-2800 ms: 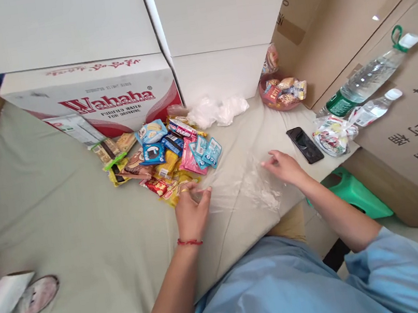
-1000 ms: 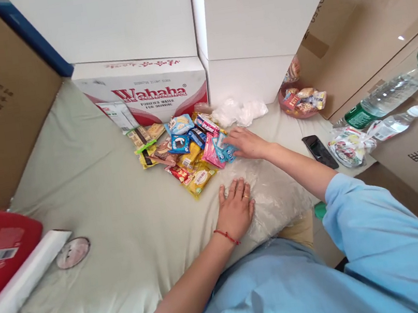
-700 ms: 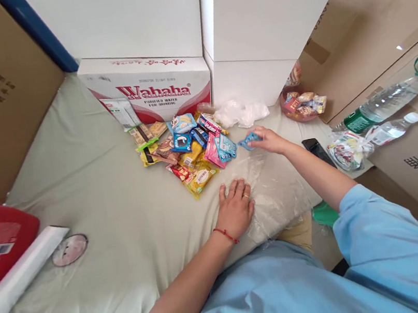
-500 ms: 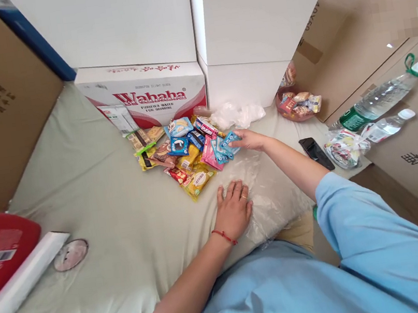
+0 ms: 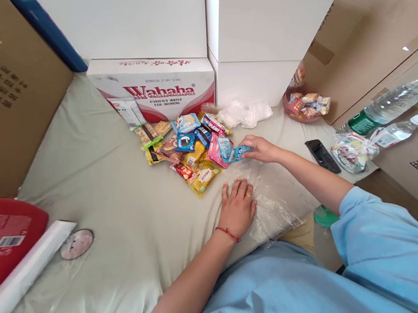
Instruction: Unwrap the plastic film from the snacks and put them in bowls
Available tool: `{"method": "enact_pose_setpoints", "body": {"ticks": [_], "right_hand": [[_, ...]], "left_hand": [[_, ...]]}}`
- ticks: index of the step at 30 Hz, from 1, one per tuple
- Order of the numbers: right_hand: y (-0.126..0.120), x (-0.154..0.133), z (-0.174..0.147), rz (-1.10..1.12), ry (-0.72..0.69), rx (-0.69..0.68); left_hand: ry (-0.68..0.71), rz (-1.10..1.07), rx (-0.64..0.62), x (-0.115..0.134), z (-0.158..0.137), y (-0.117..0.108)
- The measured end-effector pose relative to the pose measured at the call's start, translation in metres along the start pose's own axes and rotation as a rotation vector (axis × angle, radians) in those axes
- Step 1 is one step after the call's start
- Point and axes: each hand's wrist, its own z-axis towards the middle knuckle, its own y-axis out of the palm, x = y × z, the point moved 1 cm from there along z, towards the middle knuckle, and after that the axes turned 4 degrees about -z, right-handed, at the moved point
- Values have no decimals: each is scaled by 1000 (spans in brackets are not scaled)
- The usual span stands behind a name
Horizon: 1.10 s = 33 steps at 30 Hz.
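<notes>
My right hand pinches a small light-blue snack packet at the right side of a pile of wrapped snacks. Under and beside it lie another light-blue packet and a pink packet. Yellow packets form the near edge of the pile, with dark blue packets in its middle. My left hand rests palm down on the cloth with its fingers stretched out, holding nothing. Its right side touches or lies close to a clear plastic sheet.
Behind the pile stand a Wahaha carton and white boxes. To the right are a bowl of snacks, a phone and water bottles. At the left sit a red container, a white roll and a round pink item.
My right hand has drawn slightly down and toward me with the light-blue packet, while another light-blue packet now lies on the pile. My left hand stays flat. The view has shifted a little.
</notes>
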Motion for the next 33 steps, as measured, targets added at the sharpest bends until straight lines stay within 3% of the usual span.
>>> {"method": "enact_pose_setpoints", "body": {"ticks": [4,8,12,16,19,22,28,33], "right_hand": [[-24,-33,24,-333,-372,-100],[-21,-42,47,-534,-509,-251],[-16,-6,49,-519,-383,-158],[-15,42,35,-317,-165,-25],[-13,63,25,-199,-42,29],[-9,63,19,-228,7,71],[6,30,0,-441,-29,171],[7,24,-12,-365,187,129]], "left_hand": [[7,2,6,0,0,0],[-10,-5,6,0,0,-1],[-25,-26,-8,0,0,-2],[-24,-30,-3,-2,0,-1],[-27,-28,4,-3,0,-1],[-29,-31,1,-2,1,-3],[-41,-39,-4,-2,1,-4],[-61,-14,35,-4,1,-2]]}}
